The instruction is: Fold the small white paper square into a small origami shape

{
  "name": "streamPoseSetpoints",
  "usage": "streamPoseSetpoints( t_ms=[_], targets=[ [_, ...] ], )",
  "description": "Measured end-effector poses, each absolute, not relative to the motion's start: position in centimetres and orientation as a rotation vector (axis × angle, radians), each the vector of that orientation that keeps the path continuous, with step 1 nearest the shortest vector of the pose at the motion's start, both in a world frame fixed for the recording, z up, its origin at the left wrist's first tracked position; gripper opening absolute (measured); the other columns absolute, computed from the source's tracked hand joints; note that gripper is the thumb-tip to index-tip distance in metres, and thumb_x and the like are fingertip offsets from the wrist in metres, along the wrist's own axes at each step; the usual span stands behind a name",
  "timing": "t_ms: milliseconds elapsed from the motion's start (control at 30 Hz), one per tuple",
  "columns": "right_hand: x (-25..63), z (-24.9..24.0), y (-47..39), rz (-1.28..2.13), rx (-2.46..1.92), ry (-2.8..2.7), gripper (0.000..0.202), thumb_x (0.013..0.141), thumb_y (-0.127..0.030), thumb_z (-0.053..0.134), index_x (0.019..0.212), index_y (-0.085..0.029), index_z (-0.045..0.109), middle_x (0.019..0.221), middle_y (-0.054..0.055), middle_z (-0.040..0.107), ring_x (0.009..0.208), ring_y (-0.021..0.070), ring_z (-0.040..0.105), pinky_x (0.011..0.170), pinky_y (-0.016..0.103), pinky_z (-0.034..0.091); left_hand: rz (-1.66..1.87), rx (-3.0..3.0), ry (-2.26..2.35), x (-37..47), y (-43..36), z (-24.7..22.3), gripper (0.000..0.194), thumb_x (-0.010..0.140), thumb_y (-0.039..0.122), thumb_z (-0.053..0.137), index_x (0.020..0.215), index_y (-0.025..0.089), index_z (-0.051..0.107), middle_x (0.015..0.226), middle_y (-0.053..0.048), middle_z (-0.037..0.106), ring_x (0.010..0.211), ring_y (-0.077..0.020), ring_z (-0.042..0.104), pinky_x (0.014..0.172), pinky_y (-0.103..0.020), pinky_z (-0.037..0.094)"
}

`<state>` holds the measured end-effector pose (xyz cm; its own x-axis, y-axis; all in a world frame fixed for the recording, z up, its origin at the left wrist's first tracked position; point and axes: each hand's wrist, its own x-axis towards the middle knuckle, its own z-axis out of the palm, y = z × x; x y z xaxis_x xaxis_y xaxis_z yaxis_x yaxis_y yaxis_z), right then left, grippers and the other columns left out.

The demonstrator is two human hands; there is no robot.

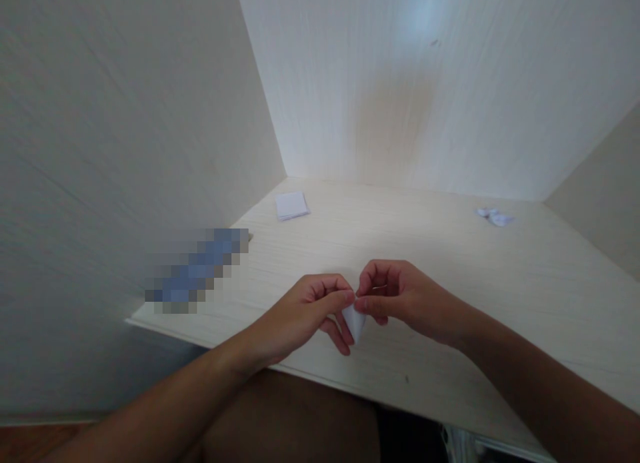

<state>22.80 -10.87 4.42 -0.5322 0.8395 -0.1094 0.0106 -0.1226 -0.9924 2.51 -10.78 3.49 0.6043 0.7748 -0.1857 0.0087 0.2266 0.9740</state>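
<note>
A small piece of folded white paper [355, 324] is held between my two hands, low over the front part of the table. Its lower end comes to a point, and its upper edge is partly hidden by my fingers. My left hand [320, 306] pinches the paper's left side between thumb and fingers, the lower fingers spread beneath. On the opposite side, my right hand [393, 291] grips the top right edge with thumb and index finger. Both thumbs nearly meet at the top of the paper.
A stack of white paper sheets [292, 205] lies at the back left of the pale table [410, 233]. Small folded white paper pieces [495, 216] rest at the back right. A blurred-out blue item [197, 270] lies by the left wall. Walls enclose the table's back and sides.
</note>
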Motion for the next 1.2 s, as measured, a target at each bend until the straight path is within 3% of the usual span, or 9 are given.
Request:
streamPoseSetpoints(
  t_ms=[133,333,467,667,933,1033,1200],
  targets=[
    [22.8,4.3,-10.8,1.718,-0.943,-1.527,0.035,0.074,-0.040,0.083,0.081,-0.016,0.059,0.064,-0.004,0.059,0.056,0.0087,0.052,0.052,0.022,0.037,0.576,1.296,0.832,2.5,-10.8,3.4,0.027,0.093,0.040,0.061,0.082,0.015,0.062,0.072,-0.003,0.065,0.058,-0.0168,0.068,0.055,-0.029,0.060],
    [23.0,3.7,-10.6,1.818,-0.869,-1.482,0.034,0.077,-0.040,0.082,0.082,-0.018,0.056,0.065,-0.006,0.057,0.054,0.0079,0.050,0.051,0.022,0.035,0.644,1.039,0.757,2.7,-10.7,3.4,0.022,0.091,0.031,0.059,0.076,0.015,0.061,0.068,-0.004,0.066,0.055,-0.0159,0.065,0.054,-0.030,0.059],
    [23.1,3.0,-10.4,1.931,-0.759,-1.327,0.036,0.074,-0.031,0.085,0.087,-0.019,0.054,0.072,-0.005,0.061,0.058,0.0087,0.054,0.054,0.022,0.039,0.665,0.862,0.738,2.8,-10.4,3.3,0.025,0.092,0.031,0.056,0.077,0.012,0.064,0.064,-0.005,0.064,0.051,-0.0132,0.059,0.047,-0.023,0.052],
    [22.9,2.9,-10.2,1.940,-0.788,-1.157,0.039,0.070,-0.029,0.088,0.086,-0.020,0.054,0.071,-0.005,0.061,0.057,0.0074,0.051,0.053,0.020,0.035,0.758,0.657,0.735,3.3,-10.1,3.0,0.019,0.090,0.027,0.063,0.082,0.010,0.066,0.072,-0.004,0.065,0.059,-0.0091,0.057,0.056,-0.020,0.048],
    [23.1,3.1,-10.2,1.936,-0.719,-1.240,0.035,0.073,-0.030,0.085,0.093,-0.020,0.057,0.077,-0.005,0.061,0.057,0.0064,0.051,0.054,0.020,0.039,0.684,0.443,0.690,3.2,-10.2,3.4,0.021,0.097,0.026,0.055,0.084,0.011,0.062,0.062,0.000,0.062,0.050,-0.0076,0.058,0.051,-0.018,0.047],
    [23.3,3.1,-10.1,1.928,-0.666,-1.314,0.037,0.072,-0.025,0.085,0.096,-0.021,0.058,0.085,-0.004,0.063,0.059,0.0060,0.053,0.054,0.020,0.040,0.666,0.436,0.685,3.0,-10.5,3.7,0.023,0.100,0.024,0.050,0.087,0.010,0.063,0.065,-0.002,0.064,0.051,-0.0083,0.060,0.050,-0.018,0.049],
    [23.4,3.2,-10.1,1.936,-0.677,-1.302,0.033,0.074,-0.023,0.084,0.095,-0.020,0.058,0.080,-0.005,0.062,0.053,0.0038,0.048,0.050,0.018,0.036,0.630,0.534,0.633,3.0,-11.0,3.3,0.027,0.101,0.029,0.047,0.095,0.010,0.065,0.083,-0.008,0.070,0.062,-0.0115,0.067,0.054,-0.020,0.054]
  ],
)
